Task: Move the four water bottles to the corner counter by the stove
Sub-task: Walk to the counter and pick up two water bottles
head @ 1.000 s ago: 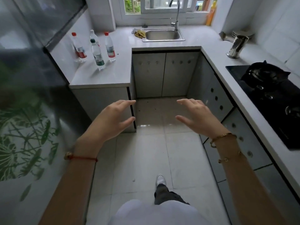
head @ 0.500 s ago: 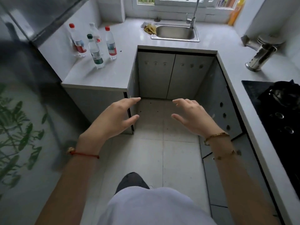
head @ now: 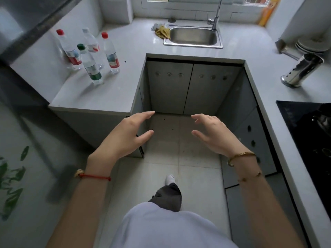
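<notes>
Several clear water bottles stand upright on the left counter (head: 100,97) near the wall: one with a green cap (head: 90,66) in front, two with red caps (head: 69,49) (head: 110,52), and a pale-capped one (head: 91,42) behind. My left hand (head: 125,138) and my right hand (head: 213,133) hover open over the floor, palms facing each other, empty, well short of the bottles. The black stove (head: 311,133) lies at the right, with grey counter (head: 265,83) between it and the sink corner.
A steel sink (head: 193,35) with a tap and a yellow rag (head: 162,32) sits at the back. A steel canister (head: 300,70) and stacked plates (head: 309,45) stand on the right counter. A dark fridge (head: 18,122) fills the left. Cabinet doors line the floor recess.
I have stepped forward; the counters and bottles are closer and lower in view. Both hands stay open and empty, held at about the same spread.
</notes>
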`<state>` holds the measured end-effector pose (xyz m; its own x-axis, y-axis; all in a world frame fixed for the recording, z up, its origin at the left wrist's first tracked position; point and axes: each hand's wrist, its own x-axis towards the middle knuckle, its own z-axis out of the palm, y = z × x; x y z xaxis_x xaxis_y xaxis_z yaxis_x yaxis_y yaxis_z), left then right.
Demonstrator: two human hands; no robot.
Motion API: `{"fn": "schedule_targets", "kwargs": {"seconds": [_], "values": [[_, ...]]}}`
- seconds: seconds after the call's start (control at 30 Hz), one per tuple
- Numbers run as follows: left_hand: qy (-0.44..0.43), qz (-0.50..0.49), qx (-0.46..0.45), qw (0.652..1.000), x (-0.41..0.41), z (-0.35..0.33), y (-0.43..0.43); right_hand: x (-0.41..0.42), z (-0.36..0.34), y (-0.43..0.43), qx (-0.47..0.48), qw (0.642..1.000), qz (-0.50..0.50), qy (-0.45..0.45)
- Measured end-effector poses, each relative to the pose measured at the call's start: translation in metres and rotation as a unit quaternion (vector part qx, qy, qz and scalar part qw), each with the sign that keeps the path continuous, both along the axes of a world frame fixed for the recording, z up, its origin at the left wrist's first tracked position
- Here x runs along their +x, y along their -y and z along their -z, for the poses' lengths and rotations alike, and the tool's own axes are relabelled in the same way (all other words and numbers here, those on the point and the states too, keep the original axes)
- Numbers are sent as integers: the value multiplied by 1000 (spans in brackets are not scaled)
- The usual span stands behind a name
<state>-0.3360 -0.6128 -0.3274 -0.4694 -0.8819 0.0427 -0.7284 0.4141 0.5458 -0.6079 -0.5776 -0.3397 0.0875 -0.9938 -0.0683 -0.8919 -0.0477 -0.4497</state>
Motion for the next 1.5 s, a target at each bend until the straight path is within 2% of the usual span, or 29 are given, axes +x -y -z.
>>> {"fn": "schedule_targets", "kwargs": {"seconds": [0.53, 0.97, 1.17, 1.5], "values": [[25, -20, 3, 999, -68, -5, 189, -54, -13, 211, -5, 998, -58, -29], [26, -138, 44, 989, -75, 15, 280, -66, 7, 361, 23, 985, -168, -24], [-4, -263, 36, 964, -90, 13, 320, -69, -3, 455, 15, 966, -256, -19], [-26, -444, 37, 895, -119, 19, 354, -52, -10, 564, 3, 911, -411, -18]]}}
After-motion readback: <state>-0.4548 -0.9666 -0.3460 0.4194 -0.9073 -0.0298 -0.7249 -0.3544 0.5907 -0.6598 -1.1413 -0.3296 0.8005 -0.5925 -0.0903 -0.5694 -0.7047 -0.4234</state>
